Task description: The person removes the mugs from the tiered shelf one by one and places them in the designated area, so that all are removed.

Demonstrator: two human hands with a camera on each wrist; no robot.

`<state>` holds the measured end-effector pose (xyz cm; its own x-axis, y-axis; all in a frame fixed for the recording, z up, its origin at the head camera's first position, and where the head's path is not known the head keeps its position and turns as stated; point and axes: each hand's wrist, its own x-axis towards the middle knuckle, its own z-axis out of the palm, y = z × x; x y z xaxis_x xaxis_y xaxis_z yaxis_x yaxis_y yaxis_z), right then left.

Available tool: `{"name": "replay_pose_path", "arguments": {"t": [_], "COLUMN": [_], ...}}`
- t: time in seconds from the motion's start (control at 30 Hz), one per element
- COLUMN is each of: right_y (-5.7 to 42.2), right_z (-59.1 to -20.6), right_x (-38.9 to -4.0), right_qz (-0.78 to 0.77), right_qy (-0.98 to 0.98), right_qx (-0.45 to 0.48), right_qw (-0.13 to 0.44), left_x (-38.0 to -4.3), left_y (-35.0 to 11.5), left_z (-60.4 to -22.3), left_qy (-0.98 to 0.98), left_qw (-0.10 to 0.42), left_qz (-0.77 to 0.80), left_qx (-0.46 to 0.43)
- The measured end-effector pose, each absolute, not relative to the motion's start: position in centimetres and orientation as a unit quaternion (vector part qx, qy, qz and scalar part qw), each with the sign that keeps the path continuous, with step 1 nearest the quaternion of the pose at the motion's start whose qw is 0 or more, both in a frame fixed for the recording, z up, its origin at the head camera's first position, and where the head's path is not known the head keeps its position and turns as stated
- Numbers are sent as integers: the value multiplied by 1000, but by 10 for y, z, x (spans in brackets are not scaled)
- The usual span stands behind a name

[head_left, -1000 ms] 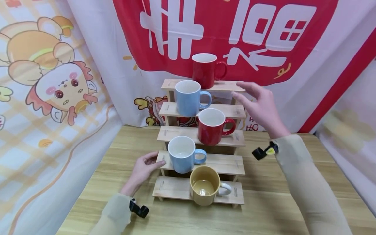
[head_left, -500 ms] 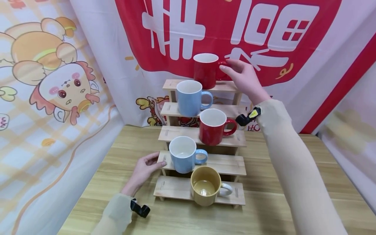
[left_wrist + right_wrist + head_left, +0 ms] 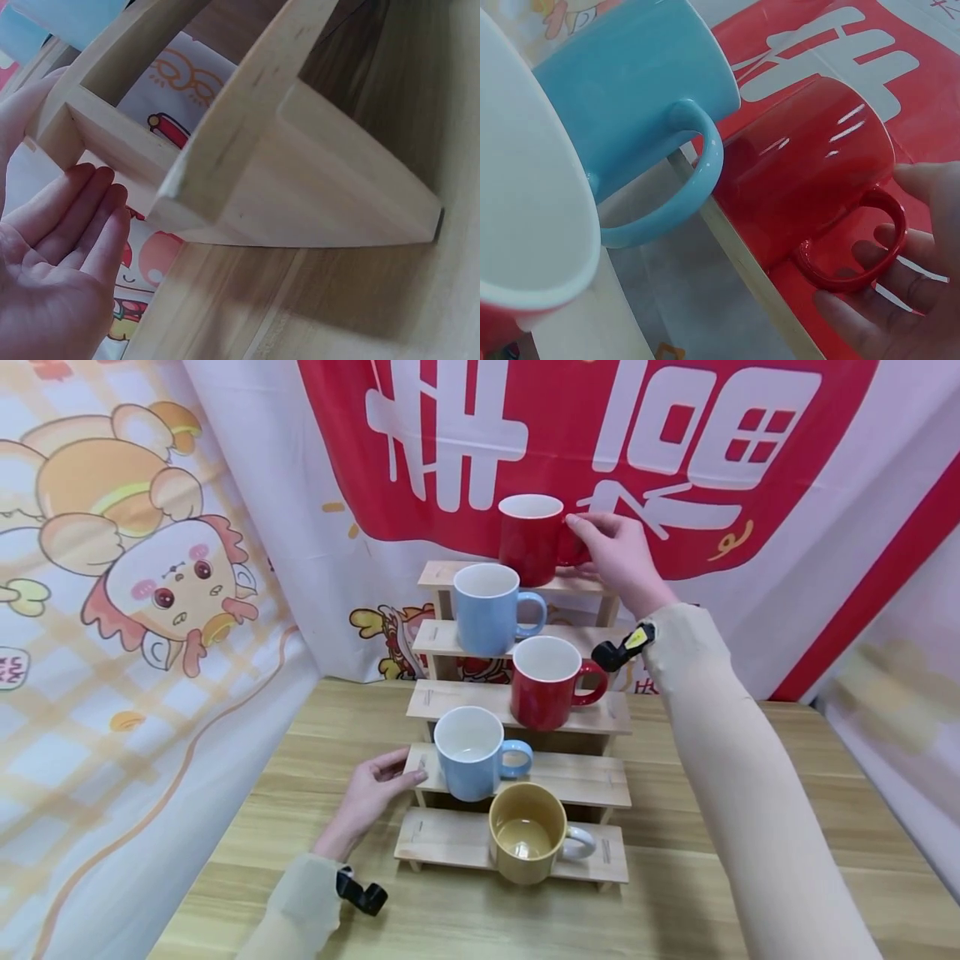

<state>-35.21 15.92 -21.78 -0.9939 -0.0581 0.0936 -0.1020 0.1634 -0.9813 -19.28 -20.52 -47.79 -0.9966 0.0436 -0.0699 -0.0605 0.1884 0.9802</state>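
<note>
A stepped wooden stand point(image 3: 450, 839) carries several mugs, staggered one per step. On its top step stands a red mug point(image 3: 528, 543) with a white inside. My right hand point(image 3: 621, 558) grips this mug's handle point(image 3: 894, 251), thumb near the rim and fingers behind the loop. My left hand point(image 3: 369, 793) holds the left end of the second step from the bottom, thumb on top and fingers point(image 3: 82, 214) underneath. A light blue mug point(image 3: 486, 614) is one step below the top, and another red mug point(image 3: 542, 693) sits on the middle step.
A second light blue mug point(image 3: 468, 760) stands beside my left hand's step end. The yellow mug point(image 3: 525, 852) with a white handle is on the lowest step. Behind the stand hangs a red and white printed cloth point(image 3: 675, 443); below is a wood-grain table point(image 3: 300, 760).
My right hand has moved up and left from beside the top step to the upper red mug's handle and taken hold of it. The left hand stays on the step.
</note>
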Motion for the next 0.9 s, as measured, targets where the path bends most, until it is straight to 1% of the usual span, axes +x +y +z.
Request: {"name": "replay_pose_path", "arguments": {"t": [0.13, 0.53, 0.77, 0.9], "right_y": [161, 165, 161, 162], "right_z": [-215, -212, -212, -215], "right_x": [-350, -349, -350, -347], "right_qz": [650, 685, 680, 674], "right_qy": [-758, -727, -732, -738], "right_qx": [41, 37, 30, 35], "right_qw": [13, -29, -27, -17], "left_x": [-194, -196, -194, -192], "left_y": [-204, -204, -205, -203], "left_z": [-475, -475, -478, -479], "left_qy": [757, 740, 743, 738], "left_qw": [41, 44, 41, 44], "left_qz": [653, 671, 668, 673], "left_qx": [3, 5, 2, -3]}}
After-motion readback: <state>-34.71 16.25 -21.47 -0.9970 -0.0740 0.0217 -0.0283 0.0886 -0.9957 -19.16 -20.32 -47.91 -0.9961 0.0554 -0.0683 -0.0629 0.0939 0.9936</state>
